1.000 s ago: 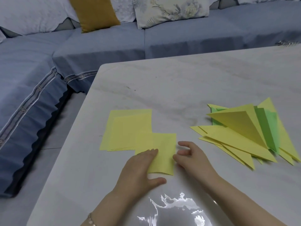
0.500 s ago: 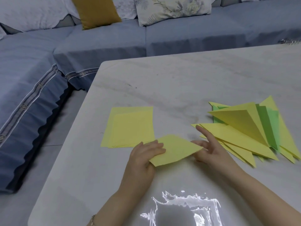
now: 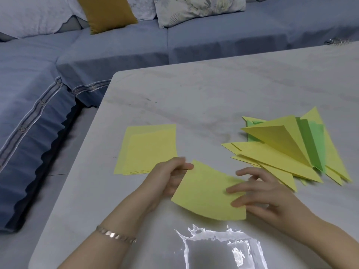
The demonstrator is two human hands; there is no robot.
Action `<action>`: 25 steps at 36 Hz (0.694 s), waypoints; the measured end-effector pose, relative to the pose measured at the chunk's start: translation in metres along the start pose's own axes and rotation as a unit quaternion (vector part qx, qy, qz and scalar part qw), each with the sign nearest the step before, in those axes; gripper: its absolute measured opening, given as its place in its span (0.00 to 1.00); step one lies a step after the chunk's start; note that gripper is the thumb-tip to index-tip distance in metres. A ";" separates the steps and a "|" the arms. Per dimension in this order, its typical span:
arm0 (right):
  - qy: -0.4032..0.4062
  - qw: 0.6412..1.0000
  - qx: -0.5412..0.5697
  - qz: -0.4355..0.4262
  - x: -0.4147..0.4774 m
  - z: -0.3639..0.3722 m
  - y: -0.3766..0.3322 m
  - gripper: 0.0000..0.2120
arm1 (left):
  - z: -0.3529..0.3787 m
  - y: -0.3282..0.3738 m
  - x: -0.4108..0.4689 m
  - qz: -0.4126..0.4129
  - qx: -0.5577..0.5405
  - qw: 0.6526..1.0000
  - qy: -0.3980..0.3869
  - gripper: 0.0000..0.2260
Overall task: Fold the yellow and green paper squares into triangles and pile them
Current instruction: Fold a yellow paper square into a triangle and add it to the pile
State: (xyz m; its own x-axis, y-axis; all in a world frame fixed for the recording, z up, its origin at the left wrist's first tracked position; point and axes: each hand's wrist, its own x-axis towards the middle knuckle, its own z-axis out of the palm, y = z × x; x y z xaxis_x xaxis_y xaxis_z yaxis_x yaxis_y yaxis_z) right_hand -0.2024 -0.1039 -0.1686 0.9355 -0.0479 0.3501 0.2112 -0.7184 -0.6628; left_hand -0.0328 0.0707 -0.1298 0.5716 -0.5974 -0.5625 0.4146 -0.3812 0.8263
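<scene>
A single yellow paper square (image 3: 206,193) is lifted just above the marble table, curved and held between both hands. My left hand (image 3: 169,177) pinches its upper left corner. My right hand (image 3: 260,193) grips its right edge, thumb and fingers on top. To the left lies a flat stack of yellow squares (image 3: 148,148). At the right sits a loose pile of folded yellow and green triangles (image 3: 287,150), overlapping and partly sprung open.
The marble table (image 3: 213,94) has its left edge and rounded far-left corner close to the stack. A blue sofa (image 3: 116,51) with cushions runs along the far and left sides. A bright light glare (image 3: 219,247) reflects on the table near me.
The yellow sheet was slid off the stack toward me, lifted and turned. Both hands now hold it by opposite sides, where earlier they pressed it flat on the table.
</scene>
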 end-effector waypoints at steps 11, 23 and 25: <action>0.091 0.948 0.156 0.261 0.015 0.008 -0.019 0.05 | 0.026 -0.007 -0.006 0.181 0.172 0.968 -0.008 0.19; 0.181 0.901 0.225 0.324 0.022 0.016 -0.041 0.10 | 0.043 -0.016 -0.029 0.176 0.091 0.978 0.061 0.08; 0.195 0.895 0.232 0.326 0.022 0.016 -0.044 0.10 | 0.046 -0.016 -0.030 0.191 0.085 0.974 0.086 0.12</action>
State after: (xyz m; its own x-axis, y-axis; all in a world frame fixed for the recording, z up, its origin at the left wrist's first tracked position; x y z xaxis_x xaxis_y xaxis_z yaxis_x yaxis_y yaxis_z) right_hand -0.1864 -0.0620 -0.1427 0.7511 -0.6568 -0.0663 -0.1644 -0.0888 -0.9824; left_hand -0.0896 0.0626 -0.1249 0.7771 -0.5975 -0.1979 0.0341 -0.2740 0.9611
